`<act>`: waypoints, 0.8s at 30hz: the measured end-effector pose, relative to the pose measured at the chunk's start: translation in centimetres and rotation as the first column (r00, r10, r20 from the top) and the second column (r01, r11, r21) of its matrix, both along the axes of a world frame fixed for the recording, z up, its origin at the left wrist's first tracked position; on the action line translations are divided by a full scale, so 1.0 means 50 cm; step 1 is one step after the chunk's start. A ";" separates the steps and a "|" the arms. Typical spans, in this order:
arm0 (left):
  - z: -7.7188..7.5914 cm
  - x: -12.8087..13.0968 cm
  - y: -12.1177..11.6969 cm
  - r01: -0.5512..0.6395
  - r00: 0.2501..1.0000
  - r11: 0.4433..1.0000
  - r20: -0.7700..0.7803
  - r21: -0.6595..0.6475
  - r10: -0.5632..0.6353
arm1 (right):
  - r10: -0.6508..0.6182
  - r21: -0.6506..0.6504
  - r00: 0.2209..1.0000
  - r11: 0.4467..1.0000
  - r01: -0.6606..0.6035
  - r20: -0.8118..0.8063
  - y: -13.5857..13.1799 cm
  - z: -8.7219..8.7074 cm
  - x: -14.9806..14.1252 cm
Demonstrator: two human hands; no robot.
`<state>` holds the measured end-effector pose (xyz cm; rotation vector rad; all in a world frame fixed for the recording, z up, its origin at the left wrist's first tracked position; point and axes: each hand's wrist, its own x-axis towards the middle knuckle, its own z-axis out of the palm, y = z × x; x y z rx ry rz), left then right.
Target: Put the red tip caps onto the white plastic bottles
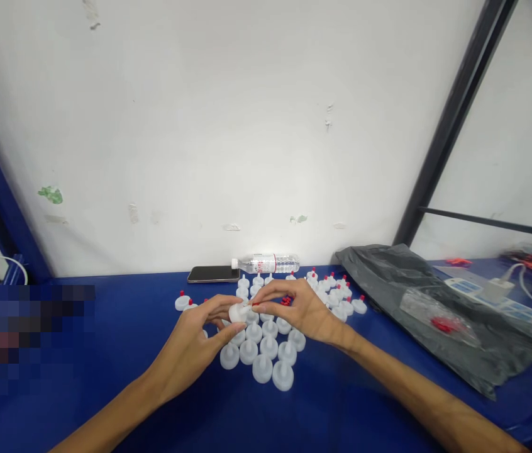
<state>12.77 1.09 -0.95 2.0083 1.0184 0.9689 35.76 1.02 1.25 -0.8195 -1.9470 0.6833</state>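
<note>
My left hand [195, 343] pinches a white nozzle cap [238, 312] between thumb and fingers, just above the blue table [119, 352]. My right hand [301, 309] meets it from the right, fingertips pinched at the cap's tip on what looks like a small red tip. Under both hands lies a cluster of several white caps [266, 352] without red tips. Behind them stand several caps with red tips [336, 290]. A few loose red tips [286, 301] lie by my right fingers.
A phone [213, 274] and a water bottle [268, 263] lie along the wall. A grey plastic bag [436, 302] with a clear pouch of red tips [443, 322] lies to the right, next to a power strip [483, 292]. A blurred patch covers the left.
</note>
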 end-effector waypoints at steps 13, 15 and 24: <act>0.013 0.011 -0.005 0.187 0.947 0.920 0.313 -0.344 -0.075 | -0.055 0.035 0.993 0.998 0.059 -0.105 -0.007 -0.010 -0.015; 0.014 0.011 -0.004 0.209 0.940 0.914 0.330 -0.349 -0.089 | -0.056 0.045 0.996 0.997 0.059 -0.075 -0.009 -0.007 -0.013; 0.034 0.006 -0.020 0.292 0.932 0.856 0.327 -0.427 -0.154 | -0.047 0.371 0.994 0.929 0.005 0.103 -0.022 -0.019 -0.026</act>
